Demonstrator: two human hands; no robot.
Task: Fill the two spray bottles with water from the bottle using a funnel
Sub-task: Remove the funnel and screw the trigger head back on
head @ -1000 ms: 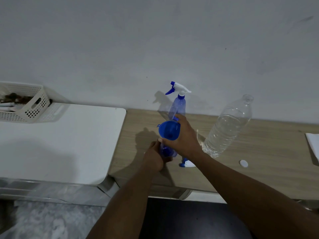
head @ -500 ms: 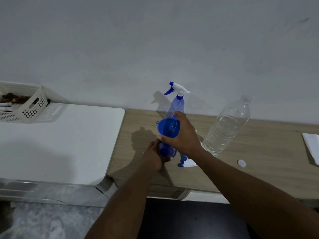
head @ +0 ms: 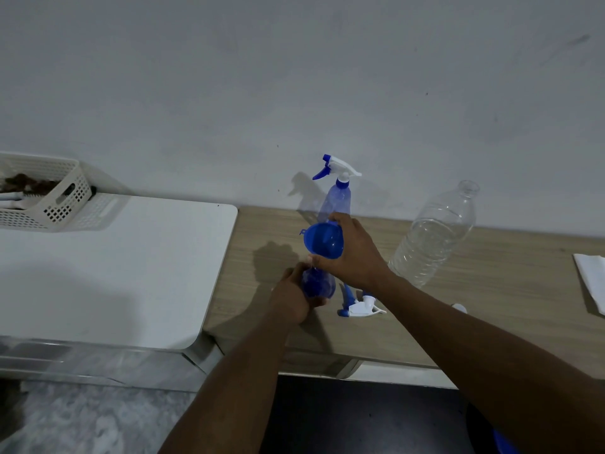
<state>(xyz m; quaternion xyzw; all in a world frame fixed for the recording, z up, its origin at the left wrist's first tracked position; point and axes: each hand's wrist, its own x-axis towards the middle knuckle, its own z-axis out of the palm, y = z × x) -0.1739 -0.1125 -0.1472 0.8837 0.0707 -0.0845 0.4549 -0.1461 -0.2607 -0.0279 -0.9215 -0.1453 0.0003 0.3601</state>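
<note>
My left hand (head: 292,298) grips a blue spray bottle (head: 317,284) standing open on the wooden table (head: 474,316). My right hand (head: 355,253) holds a blue funnel (head: 322,240) with its spout at that bottle's neck. The removed spray head (head: 360,308), white and blue, lies on the table just right of the bottle. A second spray bottle (head: 337,198) with its trigger head on stands behind, near the wall. The clear water bottle (head: 435,234), uncapped and partly full, stands to the right. Its white cap (head: 460,309) lies on the table, partly behind my right forearm.
A white table (head: 114,263) adjoins the wooden one on the left, with a white perforated basket (head: 49,194) at its back left corner. A white folded cloth (head: 591,280) lies at the far right edge. The wall runs close behind everything.
The view has shifted slightly. My hands, the funnel and the bottle keep the same hold and place.
</note>
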